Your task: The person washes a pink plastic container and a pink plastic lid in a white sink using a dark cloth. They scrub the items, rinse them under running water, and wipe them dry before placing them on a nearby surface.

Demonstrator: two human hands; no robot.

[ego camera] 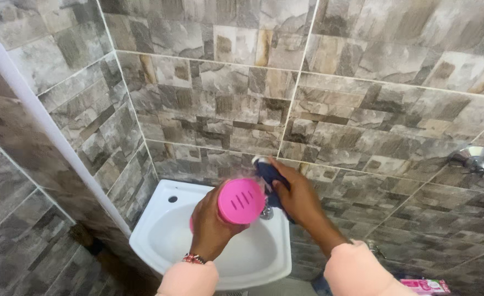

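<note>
1. Landmark: white corner basin [160, 235], set against stone-pattern wall tiles [362, 109].
2. Left hand [212, 225] above the basin bowl, fingers wrapped tight round a pink container [240, 201].
3. Right hand [299, 197] at the basin's back edge, clamped on a dark blue cloth [269, 175], pressing it over the tap [266, 211].
4. Chrome wall fitting [475, 159] well right of the basin.

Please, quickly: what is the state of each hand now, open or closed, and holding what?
Left hand: closed around a pink container, held over the white sink.
Right hand: closed on a dark blue cloth, pressed at the tap.
</note>
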